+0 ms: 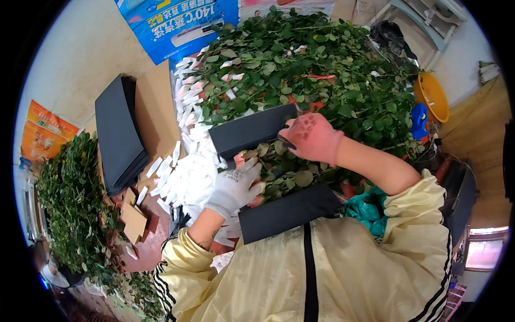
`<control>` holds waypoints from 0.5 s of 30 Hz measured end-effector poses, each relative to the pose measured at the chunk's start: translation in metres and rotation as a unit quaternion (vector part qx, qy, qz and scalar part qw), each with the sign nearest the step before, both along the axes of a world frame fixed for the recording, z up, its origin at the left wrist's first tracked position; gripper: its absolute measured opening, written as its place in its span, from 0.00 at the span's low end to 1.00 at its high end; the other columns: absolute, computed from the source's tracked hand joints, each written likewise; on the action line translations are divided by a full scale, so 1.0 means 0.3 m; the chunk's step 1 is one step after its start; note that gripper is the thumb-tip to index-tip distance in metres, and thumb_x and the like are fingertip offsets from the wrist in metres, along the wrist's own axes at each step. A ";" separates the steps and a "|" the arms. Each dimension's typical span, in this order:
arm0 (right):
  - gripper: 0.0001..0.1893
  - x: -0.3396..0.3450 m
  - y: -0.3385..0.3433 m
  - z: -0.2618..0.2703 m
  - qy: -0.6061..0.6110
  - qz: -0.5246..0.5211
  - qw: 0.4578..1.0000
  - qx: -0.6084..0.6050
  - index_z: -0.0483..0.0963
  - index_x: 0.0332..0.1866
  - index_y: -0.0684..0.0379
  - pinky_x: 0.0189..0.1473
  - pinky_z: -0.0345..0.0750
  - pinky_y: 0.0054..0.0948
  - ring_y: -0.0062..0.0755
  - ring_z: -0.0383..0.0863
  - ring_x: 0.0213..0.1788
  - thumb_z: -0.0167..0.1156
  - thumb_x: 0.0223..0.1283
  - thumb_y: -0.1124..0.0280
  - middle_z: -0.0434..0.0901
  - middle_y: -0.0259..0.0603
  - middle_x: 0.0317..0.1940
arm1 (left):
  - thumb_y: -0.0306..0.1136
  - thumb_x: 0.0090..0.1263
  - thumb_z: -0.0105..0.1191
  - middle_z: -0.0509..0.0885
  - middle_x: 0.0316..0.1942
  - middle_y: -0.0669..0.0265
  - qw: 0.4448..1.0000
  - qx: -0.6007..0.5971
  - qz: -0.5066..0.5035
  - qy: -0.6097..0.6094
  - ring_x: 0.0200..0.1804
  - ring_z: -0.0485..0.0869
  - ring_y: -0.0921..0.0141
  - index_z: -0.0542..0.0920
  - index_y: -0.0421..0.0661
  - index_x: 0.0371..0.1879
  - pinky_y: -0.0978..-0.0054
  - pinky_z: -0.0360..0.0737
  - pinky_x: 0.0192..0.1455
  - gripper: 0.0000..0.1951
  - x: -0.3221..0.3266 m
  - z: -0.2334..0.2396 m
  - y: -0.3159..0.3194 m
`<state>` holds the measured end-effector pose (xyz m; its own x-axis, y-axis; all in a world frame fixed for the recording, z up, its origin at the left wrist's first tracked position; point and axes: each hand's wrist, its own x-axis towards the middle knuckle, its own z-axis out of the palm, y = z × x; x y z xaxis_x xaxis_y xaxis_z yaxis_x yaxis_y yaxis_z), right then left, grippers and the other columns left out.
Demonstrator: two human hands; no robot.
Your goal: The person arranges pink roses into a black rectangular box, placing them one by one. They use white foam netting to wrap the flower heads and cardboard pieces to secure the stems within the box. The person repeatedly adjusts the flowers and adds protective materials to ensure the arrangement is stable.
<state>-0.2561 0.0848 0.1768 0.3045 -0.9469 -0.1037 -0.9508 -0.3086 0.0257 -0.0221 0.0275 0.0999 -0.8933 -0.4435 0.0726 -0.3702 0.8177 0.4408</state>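
My left hand (237, 186), in a white glove, lies spread over rose heads at the lower left end of a bunch of leafy stems (287, 175). My right hand (312, 139), in a pink glove, is at the right end of an upright black corrugated panel (253, 131); its fingers are curled, and whether they grip the panel's edge or a stem is hidden. A second black panel (289, 212) stands on the near side, against my jacket. The stems lie between the two panels. White sleeve-like wrappers (193, 177) are heaped left of my left hand.
Many leafy rose stems (314, 68) cover the far table. Black sheets (120, 133) are stacked at left beside cardboard (155, 108). More greenery (72, 201) is piled farther left, near a partly visible person. A yellow basin (432, 96), a blue tape dispenser (419, 121) and green plastic (368, 209) are at right.
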 end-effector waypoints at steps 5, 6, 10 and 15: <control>0.15 -0.084 0.018 -0.207 0.024 0.002 0.985 -0.172 0.74 0.45 0.52 0.49 0.71 0.34 0.41 0.74 0.45 0.52 0.53 0.61 0.75 0.42 0.43 | 0.49 0.61 0.53 0.72 0.61 0.56 0.996 0.006 0.072 -0.061 0.52 0.80 0.60 0.73 0.45 0.57 0.66 0.77 0.52 0.28 0.003 -0.030 0.055; 0.18 -0.079 0.030 -0.226 0.002 -0.018 0.985 -0.174 0.75 0.47 0.52 0.54 0.69 0.35 0.43 0.72 0.52 0.52 0.54 0.58 0.74 0.44 0.48 | 0.49 0.61 0.54 0.72 0.61 0.55 0.993 0.031 0.089 -0.077 0.52 0.80 0.60 0.74 0.45 0.57 0.67 0.77 0.52 0.28 0.004 -0.012 0.049; 0.20 -0.177 0.099 -0.307 0.302 0.008 0.932 -0.202 0.72 0.53 0.50 0.63 0.60 0.36 0.36 0.66 0.61 0.44 0.61 0.55 0.71 0.37 0.56 | 0.48 0.62 0.53 0.70 0.63 0.55 0.989 0.056 0.075 -0.115 0.53 0.79 0.60 0.73 0.45 0.58 0.67 0.76 0.54 0.28 -0.018 0.021 0.032; 0.21 -0.141 0.094 -0.272 0.133 -0.060 0.989 0.020 0.71 0.53 0.53 0.68 0.56 0.37 0.33 0.65 0.64 0.41 0.65 0.52 0.70 0.34 0.61 | 0.47 0.62 0.53 0.65 0.66 0.56 0.982 0.081 0.085 -0.146 0.58 0.76 0.60 0.69 0.46 0.62 0.67 0.74 0.57 0.30 -0.019 0.016 0.038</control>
<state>-0.2984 0.1130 0.0953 0.1470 -0.9681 -0.2027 -0.9417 -0.1997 0.2709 -0.0278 0.0388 0.1047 -0.7769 -0.5732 -0.2606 -0.6262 0.6603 0.4146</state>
